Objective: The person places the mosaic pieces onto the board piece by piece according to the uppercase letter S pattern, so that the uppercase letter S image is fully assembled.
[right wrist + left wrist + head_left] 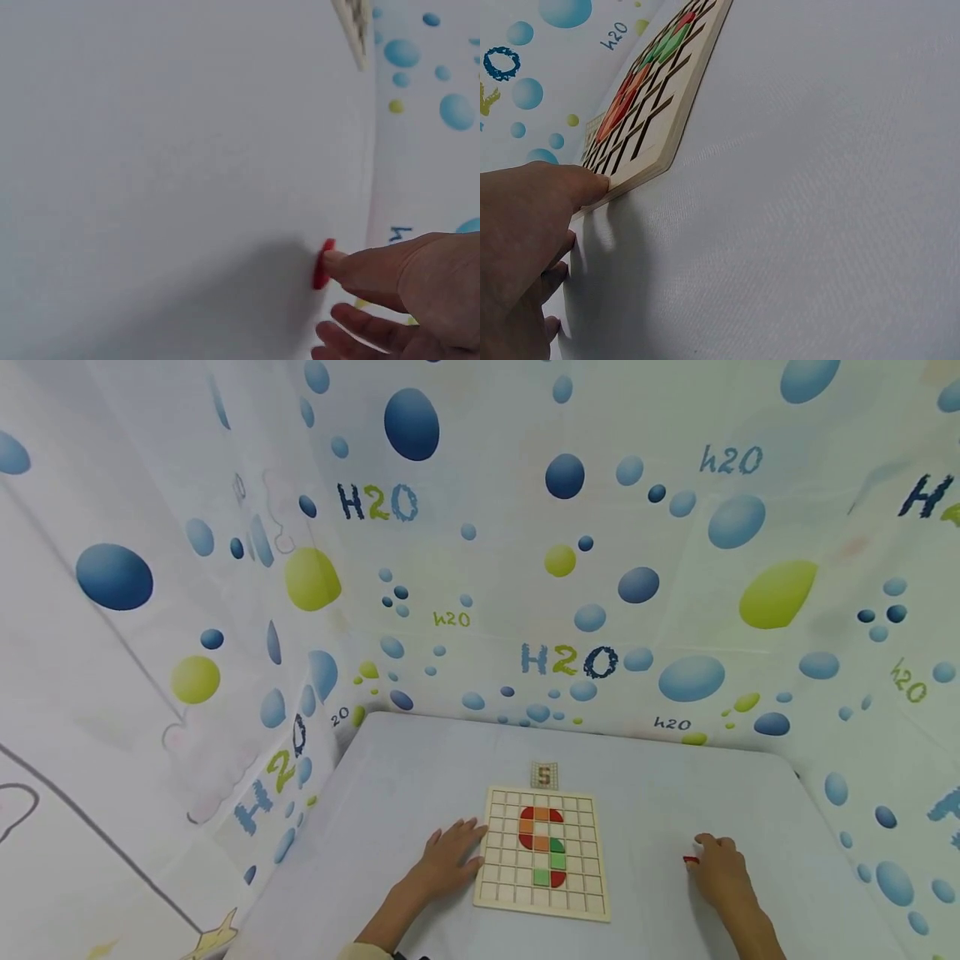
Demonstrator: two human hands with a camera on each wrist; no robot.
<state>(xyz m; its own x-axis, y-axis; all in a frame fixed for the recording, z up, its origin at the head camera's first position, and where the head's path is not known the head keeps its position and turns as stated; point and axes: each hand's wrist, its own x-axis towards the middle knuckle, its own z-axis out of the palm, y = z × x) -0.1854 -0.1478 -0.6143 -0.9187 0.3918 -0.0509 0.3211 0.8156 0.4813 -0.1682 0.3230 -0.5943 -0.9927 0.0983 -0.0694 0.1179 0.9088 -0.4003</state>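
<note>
A wooden grid board (504, 878) lies on the white table, with red, orange and green pieces (542, 843) in its cells, forming an S-like shape. My left hand (447, 858) rests at the board's left side, fingers extended. In the left wrist view, its thumb (589, 184) touches the board's edge near a corner. Well to the right of the board, my right hand (722, 872) holds a small red piece (324, 264) by thumb and fingers. Most of that piece's outline is hidden from the head view.
A small patterned card (544, 775) with an S-like figure lies just beyond the board's far edge. White table surface (645, 810) spans the gap between board and right hand. Curtains with blue and green bubbles (692, 678) stand behind the table and at its sides.
</note>
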